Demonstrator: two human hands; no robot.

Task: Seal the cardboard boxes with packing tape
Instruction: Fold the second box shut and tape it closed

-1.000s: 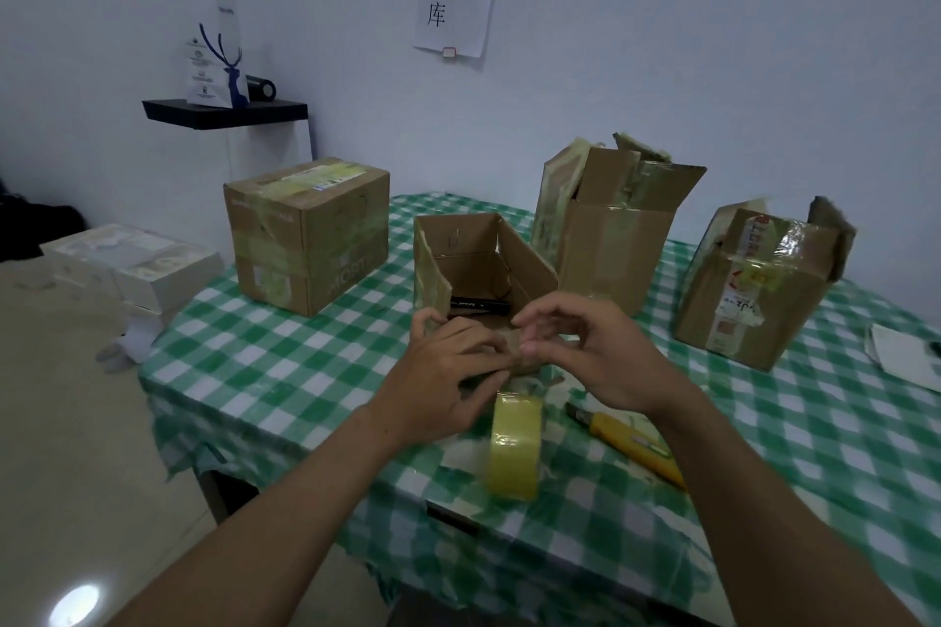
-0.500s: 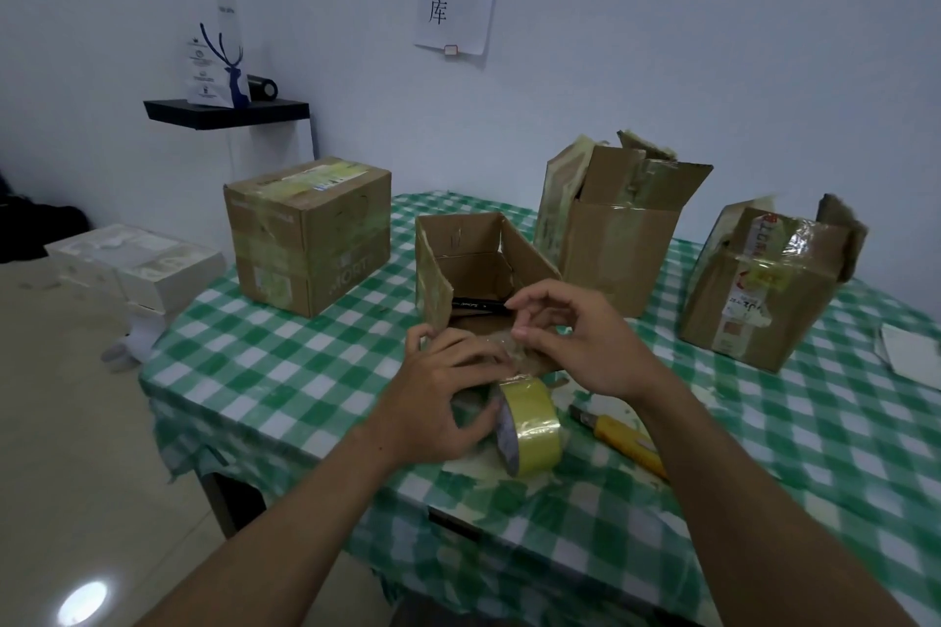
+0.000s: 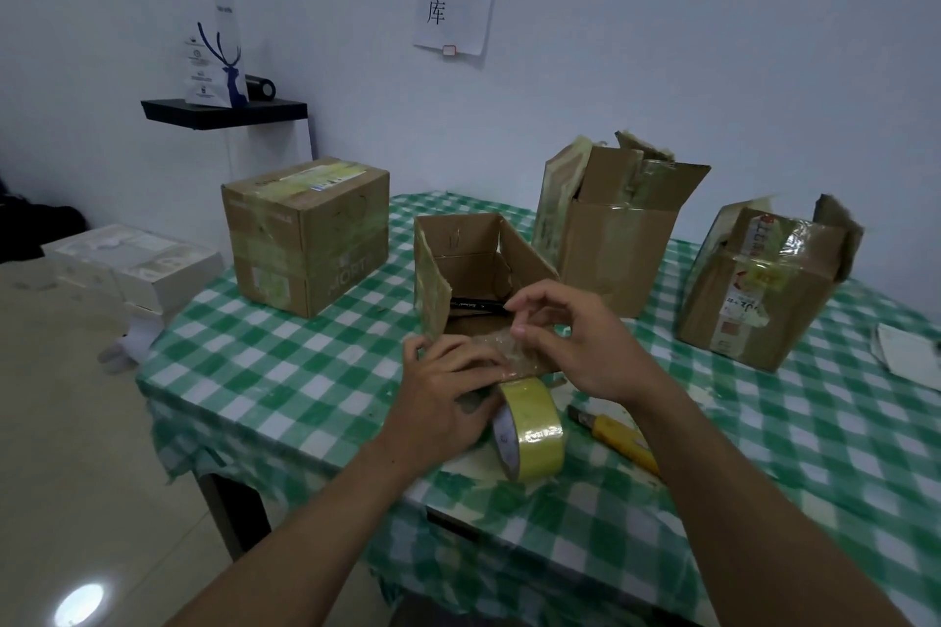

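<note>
A small open cardboard box point(image 3: 461, 247) lies in the middle of the table with a black pen point(image 3: 476, 305) inside. Its taped front flap point(image 3: 501, 346) folds toward me. My left hand point(image 3: 448, 397) presses flat on that flap, thumb raised at its left side. Beside it, my right hand point(image 3: 575, 341) pinches the clear tape at the flap's far edge between thumb and forefinger. The yellow tape roll point(image 3: 532, 430) stands tilted on its edge just below the flap, against my left fingers. Whether a strip still joins roll and flap is hidden by my hands.
A taped-shut box point(image 3: 305, 234) stands at the left, an open box point(image 3: 611, 239) behind, and another open box point(image 3: 758, 290) at the right. A yellow utility knife point(image 3: 616, 438) lies right of the roll on the green checked cloth point(image 3: 285, 372). White boxes point(image 3: 132, 265) sit on the floor.
The tape roll has dropped from hanging under my hands and tilted onto the table. My left hand has spread flatter on the flap; my right fingers have moved to the flap's far edge.
</note>
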